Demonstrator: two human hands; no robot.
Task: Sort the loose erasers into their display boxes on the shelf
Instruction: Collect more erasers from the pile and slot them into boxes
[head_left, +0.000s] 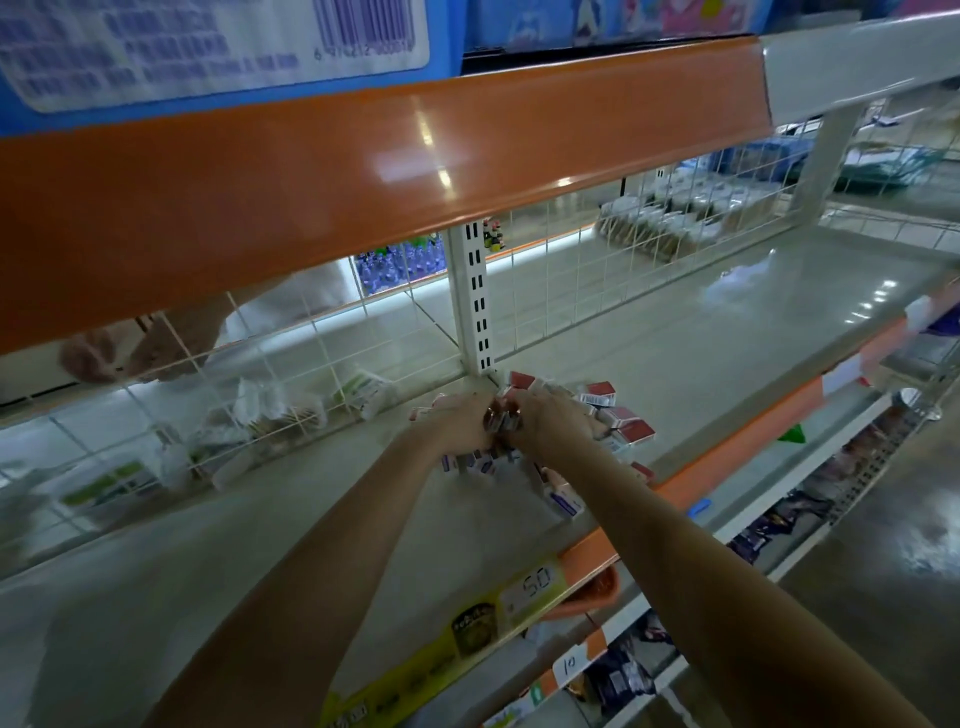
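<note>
Small loose erasers in red, white and blue wrappers lie in a heap (621, 418) on the pale shelf (675, 358), near the white upright post. My left hand (460, 423) and my right hand (550, 421) meet over the heap, fingers curled around a small bunch of erasers (501, 418) held between them. More erasers (563, 501) lie under my right forearm, near the shelf's front edge. No display box can be made out; my hands hide part of the heap.
An orange shelf edge (363, 171) hangs close overhead. A white wire grid (260, 374) backs the shelf, with packets (363, 392) behind it and another person's hands (119, 353) beyond. Price labels (530, 584) line the front edge. Lower shelves hold dark packets (618, 675).
</note>
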